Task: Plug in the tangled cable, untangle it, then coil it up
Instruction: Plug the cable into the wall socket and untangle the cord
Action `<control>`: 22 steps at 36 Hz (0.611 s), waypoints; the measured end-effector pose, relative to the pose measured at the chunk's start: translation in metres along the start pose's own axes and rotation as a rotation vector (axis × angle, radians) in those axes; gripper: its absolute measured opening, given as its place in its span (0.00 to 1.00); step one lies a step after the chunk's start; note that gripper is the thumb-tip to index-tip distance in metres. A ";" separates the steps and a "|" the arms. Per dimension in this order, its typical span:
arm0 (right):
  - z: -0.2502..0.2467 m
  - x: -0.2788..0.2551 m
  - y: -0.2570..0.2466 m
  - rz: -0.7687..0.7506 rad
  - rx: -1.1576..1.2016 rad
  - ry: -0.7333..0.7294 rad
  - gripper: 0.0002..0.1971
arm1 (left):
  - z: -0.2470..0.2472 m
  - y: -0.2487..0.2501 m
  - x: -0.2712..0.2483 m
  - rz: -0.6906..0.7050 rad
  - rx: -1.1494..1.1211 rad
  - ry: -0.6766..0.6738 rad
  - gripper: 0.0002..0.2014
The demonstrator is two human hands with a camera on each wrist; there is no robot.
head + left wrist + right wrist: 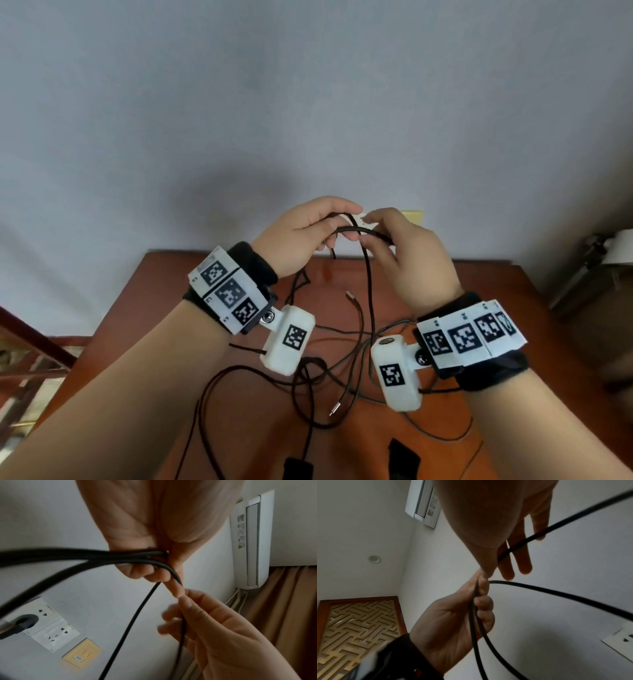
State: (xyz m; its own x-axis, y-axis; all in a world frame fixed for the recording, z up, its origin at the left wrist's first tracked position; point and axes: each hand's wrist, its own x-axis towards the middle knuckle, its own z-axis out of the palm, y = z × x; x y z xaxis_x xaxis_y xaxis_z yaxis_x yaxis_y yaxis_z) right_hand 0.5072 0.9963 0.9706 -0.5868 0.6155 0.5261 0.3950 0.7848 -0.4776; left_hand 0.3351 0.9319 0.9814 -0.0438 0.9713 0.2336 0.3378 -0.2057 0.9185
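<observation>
— While the head view hides it, what does the left wrist view add?
— A dark plug seated in the wall socket.
— Hands?
— Left hand fist-closed round gathered cable loops; right hand pinches one strand (other fingers straight). Remaining cable lies tangled on the table.

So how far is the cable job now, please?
Plugging in looks done: a dark plug sits in the white wall socket. Coiling is underway: the left hand grips gathered strands of thin black cable, and the right hand feeds more. Left: loose strands on the brown wooden table.
</observation>
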 end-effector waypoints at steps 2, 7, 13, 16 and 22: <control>-0.002 -0.001 0.004 0.000 -0.019 0.034 0.09 | -0.001 0.000 -0.001 -0.044 -0.058 0.021 0.14; -0.009 -0.003 0.013 0.148 0.146 0.174 0.06 | -0.010 -0.013 -0.005 -0.166 -0.195 0.069 0.16; -0.019 0.000 0.012 0.216 0.390 0.285 0.11 | -0.011 -0.029 -0.007 -0.234 -0.083 0.081 0.12; -0.023 0.001 0.009 0.202 0.458 0.321 0.10 | -0.010 -0.034 -0.008 -0.239 -0.007 0.070 0.19; -0.030 0.003 0.009 0.214 0.618 0.407 0.11 | -0.017 -0.047 -0.005 -0.178 0.166 0.175 0.22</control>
State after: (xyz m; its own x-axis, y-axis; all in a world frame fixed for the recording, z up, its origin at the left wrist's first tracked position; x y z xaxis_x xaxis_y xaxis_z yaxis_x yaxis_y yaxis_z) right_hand 0.5302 1.0074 0.9892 -0.1880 0.8217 0.5380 -0.0664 0.5359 -0.8417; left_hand 0.3037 0.9342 0.9428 -0.2724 0.9522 0.1382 0.4588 0.0023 0.8885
